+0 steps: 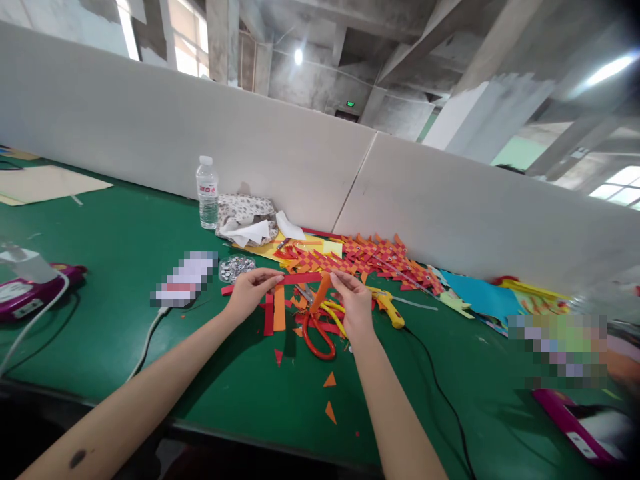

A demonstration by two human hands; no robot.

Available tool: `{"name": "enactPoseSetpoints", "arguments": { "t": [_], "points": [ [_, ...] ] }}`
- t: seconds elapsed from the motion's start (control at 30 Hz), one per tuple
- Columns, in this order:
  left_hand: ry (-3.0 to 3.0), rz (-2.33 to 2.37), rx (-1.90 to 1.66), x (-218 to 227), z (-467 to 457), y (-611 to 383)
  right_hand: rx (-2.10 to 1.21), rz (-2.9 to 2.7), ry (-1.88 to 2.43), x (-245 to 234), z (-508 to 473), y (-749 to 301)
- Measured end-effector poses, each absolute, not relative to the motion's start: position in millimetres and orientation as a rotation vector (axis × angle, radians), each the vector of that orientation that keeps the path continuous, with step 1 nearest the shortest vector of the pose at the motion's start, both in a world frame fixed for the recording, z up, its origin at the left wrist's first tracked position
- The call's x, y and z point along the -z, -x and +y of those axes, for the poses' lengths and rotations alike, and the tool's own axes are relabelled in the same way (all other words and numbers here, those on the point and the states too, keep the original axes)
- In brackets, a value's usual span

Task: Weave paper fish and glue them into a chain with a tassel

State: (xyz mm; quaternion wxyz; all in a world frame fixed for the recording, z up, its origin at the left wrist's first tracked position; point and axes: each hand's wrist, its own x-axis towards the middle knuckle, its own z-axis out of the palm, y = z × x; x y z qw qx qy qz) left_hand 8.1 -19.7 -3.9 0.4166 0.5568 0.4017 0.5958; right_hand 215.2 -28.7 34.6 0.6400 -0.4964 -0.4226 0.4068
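My left hand (253, 291) pinches the left part of a red paper strip (303, 278), which stretches across toward the right hand. My right hand (355, 298) is closed at the thumb and fingertips on an orange paper strip (320, 295), which slants downward by the red strip's right end. Below the left fingers are another red strip (269, 315) and an orange strip (279, 311); I cannot tell whether they are joined to the held one. Scissors with red handles (320, 339) and a yellow-handled tool (334, 319) lie beneath the hands, among paper scraps.
Woven red and orange paper pieces (380, 257) are heaped behind the hands. A yellow glue gun (391, 310) with a black cord lies right. Left are a dish of small round pieces (235, 268), a phone-like object (187, 279) on a cable, and a water bottle (207, 193).
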Motion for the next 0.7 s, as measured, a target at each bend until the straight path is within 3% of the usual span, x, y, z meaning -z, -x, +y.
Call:
{"name": "enactPoseSetpoints", "arguments": {
  "t": [0.7],
  "points": [
    [-1.455, 1.028, -1.480, 3.0, -22.3, -8.8, -1.053, -0.835, 1.123, -37.2, -29.4, -219.7]
  ]
}}
